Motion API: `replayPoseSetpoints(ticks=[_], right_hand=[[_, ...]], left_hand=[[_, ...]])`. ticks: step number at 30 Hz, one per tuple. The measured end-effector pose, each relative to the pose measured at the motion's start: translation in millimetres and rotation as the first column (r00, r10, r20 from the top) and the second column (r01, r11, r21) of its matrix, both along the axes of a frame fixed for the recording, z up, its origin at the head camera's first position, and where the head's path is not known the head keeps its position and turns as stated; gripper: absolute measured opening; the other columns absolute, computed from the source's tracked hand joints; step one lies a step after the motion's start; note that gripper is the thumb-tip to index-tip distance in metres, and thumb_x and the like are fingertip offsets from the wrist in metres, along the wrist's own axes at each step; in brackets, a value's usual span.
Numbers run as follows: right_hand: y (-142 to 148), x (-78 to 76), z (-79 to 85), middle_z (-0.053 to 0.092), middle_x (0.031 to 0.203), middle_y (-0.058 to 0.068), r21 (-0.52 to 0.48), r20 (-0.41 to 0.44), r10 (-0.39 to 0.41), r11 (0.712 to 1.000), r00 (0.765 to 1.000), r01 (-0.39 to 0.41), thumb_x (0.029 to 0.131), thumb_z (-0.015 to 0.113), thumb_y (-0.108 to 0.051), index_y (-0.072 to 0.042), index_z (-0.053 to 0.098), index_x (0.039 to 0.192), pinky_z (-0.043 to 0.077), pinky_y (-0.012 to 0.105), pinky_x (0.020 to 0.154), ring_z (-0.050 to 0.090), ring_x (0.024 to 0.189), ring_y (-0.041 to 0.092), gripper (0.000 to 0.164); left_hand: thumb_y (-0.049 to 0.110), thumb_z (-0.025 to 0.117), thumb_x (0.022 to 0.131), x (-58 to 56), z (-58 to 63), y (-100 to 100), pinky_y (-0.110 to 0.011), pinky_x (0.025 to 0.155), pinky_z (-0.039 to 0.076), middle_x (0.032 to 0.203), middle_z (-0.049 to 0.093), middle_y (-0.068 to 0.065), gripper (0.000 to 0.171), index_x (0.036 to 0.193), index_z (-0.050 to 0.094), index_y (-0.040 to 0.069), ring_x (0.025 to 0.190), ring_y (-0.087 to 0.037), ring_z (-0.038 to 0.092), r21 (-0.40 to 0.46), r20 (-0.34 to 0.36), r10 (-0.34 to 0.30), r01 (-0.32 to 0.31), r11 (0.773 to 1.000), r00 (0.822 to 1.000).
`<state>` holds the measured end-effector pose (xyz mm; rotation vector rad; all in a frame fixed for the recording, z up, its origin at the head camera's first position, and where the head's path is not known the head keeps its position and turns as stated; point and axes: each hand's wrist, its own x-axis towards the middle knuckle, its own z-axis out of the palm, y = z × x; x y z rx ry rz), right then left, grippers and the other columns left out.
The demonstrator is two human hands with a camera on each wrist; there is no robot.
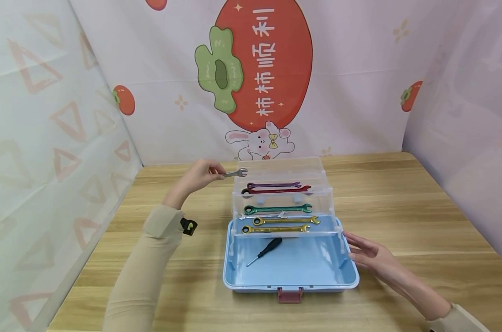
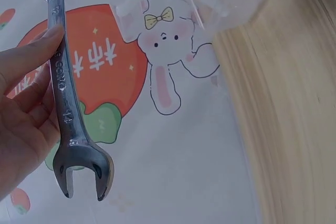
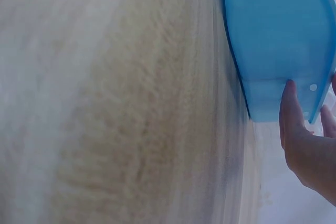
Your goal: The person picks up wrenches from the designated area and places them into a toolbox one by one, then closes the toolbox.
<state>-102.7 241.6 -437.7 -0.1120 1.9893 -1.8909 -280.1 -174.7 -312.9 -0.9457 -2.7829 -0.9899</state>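
Note:
My left hand [image 1: 204,174] pinches a silver double open-ended wrench [image 2: 68,93] between thumb and fingers, beside the upper left of an open toolbox. That toolbox has a light blue base [image 1: 292,272] and clear stepped trays [image 1: 284,168]. On the trays lie a purple wrench [image 1: 273,185], a red wrench [image 1: 276,190], a green wrench [image 1: 277,209], a small silver wrench [image 1: 263,216] and gold wrenches [image 1: 276,229]. A black-handled screwdriver [image 1: 269,246] lies in the base. My right hand [image 1: 375,259] touches the base's right side with extended fingers, seen also against the blue wall [image 3: 278,35].
The toolbox stands on a wooden table [image 1: 421,221] with a dark red latch [image 1: 290,295] at its front. Behind hangs a white cloth backdrop [image 1: 359,92] printed with a persimmon and a rabbit. More cloth borders the left and right sides.

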Motion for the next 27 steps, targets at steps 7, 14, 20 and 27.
replayPoseSetpoints(ticks=[7, 14, 20, 27], right_hand=[[0, 0.3, -1.0, 0.013, 0.14, 0.031, -0.007, -0.002, -0.008, 1.0, 1.0, 0.008, 0.087, 0.055, -0.013, -0.004, 0.027, 0.138, 0.044, 0.026, 0.085, 0.049, 0.102, -0.005, 0.058], [0, -0.8, -1.8, 0.016, 0.139, 0.03, 0.004, -0.01, -0.019, 1.0, 1.0, 0.019, 0.087, 0.055, -0.013, -0.005, 0.029, 0.137, 0.045, 0.026, 0.085, 0.05, 0.102, -0.005, 0.057], [0, -1.1, -1.2, 0.016, 0.14, 0.029, 0.026, 0.013, -0.035, 0.999, 0.999, 0.035, 0.086, 0.056, -0.016, -0.003, 0.027, 0.138, 0.045, 0.029, 0.085, 0.049, 0.102, -0.004, 0.061], [3, -0.5, -3.5, 0.029, 0.138, 0.019, -0.017, -0.019, 0.004, 1.0, 1.0, -0.005, 0.088, 0.054, -0.012, -0.009, 0.031, 0.137, 0.045, 0.026, 0.084, 0.051, 0.104, -0.001, 0.055]], left_hand=[[0.0, 0.064, 0.078, -9.0, 8.9, 24, -0.028, 0.063, 0.044, 0.079, 0.064, -0.01, 0.007, 0.084, 0.067, -0.001, 0.07, -0.019, 0.053, -0.07, 0.002, -0.009, 0.009, 0.997, 1.0], [0.002, 0.063, 0.079, -19.7, 17.7, 49, -0.029, 0.067, 0.045, 0.084, 0.064, -0.011, 0.01, 0.088, 0.067, -0.001, 0.074, -0.02, 0.053, -0.118, 0.011, -0.044, 0.045, 0.992, 0.999], [0.005, 0.062, 0.081, -26.7, 22.1, 71, -0.029, 0.072, 0.046, 0.087, 0.064, -0.011, 0.013, 0.092, 0.067, 0.001, 0.078, -0.02, 0.054, -0.144, 0.07, -0.061, 0.07, 0.987, 0.996], [0.005, 0.063, 0.081, -33.7, 20.5, 96, -0.027, 0.071, 0.047, 0.085, 0.064, -0.008, 0.012, 0.091, 0.068, 0.003, 0.076, -0.019, 0.054, -0.176, 0.062, -0.084, 0.094, 0.98, 0.995]])
